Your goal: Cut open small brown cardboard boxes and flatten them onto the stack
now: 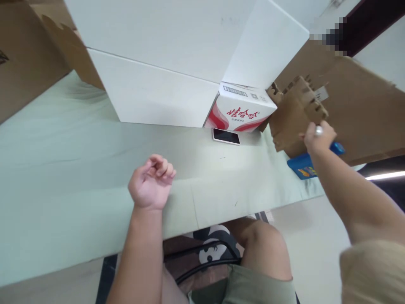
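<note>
Crowded back and right side on the table point(63, 169); the near half is bare.
I see a big white box point(158, 63) blocking the far side and a brown board point(363, 109) walling off the right. A small carton point(242, 110) is wedged between them. My right hand point(318, 137) grips a torn cardboard point(294, 114) near the right edge, above a blue pack point(300, 166). My left hand point(152, 183) rests mid-table, fingers loosely curled and empty, with bare cloth to its left. A phone point(225, 136) lies just before the carton.

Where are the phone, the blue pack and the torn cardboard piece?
phone point(225, 136): head view, middle of its dark screen.
blue pack point(300, 168): head view, its top face.
cardboard piece point(289, 120): head view, its flat face.
</note>
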A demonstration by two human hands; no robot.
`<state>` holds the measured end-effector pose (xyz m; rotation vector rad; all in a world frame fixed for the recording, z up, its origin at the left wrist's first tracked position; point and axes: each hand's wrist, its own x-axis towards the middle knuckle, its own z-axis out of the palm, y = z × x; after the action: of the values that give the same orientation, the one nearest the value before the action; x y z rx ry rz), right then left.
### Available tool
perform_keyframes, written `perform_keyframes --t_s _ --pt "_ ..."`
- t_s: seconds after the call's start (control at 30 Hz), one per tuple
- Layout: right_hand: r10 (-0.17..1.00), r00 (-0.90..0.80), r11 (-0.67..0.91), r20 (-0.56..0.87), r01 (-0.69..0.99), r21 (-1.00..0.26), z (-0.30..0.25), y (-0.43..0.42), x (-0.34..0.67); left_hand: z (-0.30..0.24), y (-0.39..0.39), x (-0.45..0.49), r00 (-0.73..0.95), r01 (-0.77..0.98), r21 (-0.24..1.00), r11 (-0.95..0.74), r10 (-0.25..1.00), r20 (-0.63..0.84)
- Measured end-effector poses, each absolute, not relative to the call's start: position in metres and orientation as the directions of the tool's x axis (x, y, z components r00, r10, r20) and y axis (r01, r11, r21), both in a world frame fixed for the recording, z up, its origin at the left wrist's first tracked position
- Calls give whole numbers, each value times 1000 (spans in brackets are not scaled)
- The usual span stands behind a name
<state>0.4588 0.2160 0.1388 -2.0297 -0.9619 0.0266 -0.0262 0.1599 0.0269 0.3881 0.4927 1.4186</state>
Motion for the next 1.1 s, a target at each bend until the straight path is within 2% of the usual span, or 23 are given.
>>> perform_keyframes --t_s 0.1,0.2,0.27,0.4,0.53,0.6,0.67,0.73,0.8,0.9,1.0,1.1 --pt "587 758 -318 286 540 -779 120 273 458 29 161 -29 85 -797 592 123 992 -92" --pt "618 754 -257 220 459 -850 95 291 453 32 162 -33 90 -774 619 133 991 -100" --pt "660 728 -258 185 451 -854 83 284 446 34 161 -35 88 -777 615 133 991 -103" --pt "799 599 -401 53 597 -695 81 253 422 35 152 -36 71 -805 584 106 994 -82" --pt "909 401 -389 -113 717 -578 88 241 368 35 138 -39 67 -833 544 98 995 -75" --pt "966 223 -259 -131 837 -482 91 243 321 36 132 -43 60 -850 519 92 995 -78" --pt "996 -42 10 -83 937 -348 94 245 262 37 129 -49 34 -869 491 66 997 -74" --pt "955 -297 277 -18 910 -309 97 246 195 38 128 -56 -4 -888 459 28 998 -67" --pt "894 -447 422 20 829 -367 98 250 128 37 128 -63 -45 -908 419 -9 996 -75" --pt "812 -579 526 73 673 -520 92 265 33 33 129 -75 -108 -939 339 -59 986 -128" --pt "794 -597 505 113 545 -669 78 302 -50 28 129 -87 -150 -956 278 -99 974 -171" --pt "821 -511 525 256 496 -692 61 363 -115 24 126 -96 -93 -960 273 -54 987 -131"
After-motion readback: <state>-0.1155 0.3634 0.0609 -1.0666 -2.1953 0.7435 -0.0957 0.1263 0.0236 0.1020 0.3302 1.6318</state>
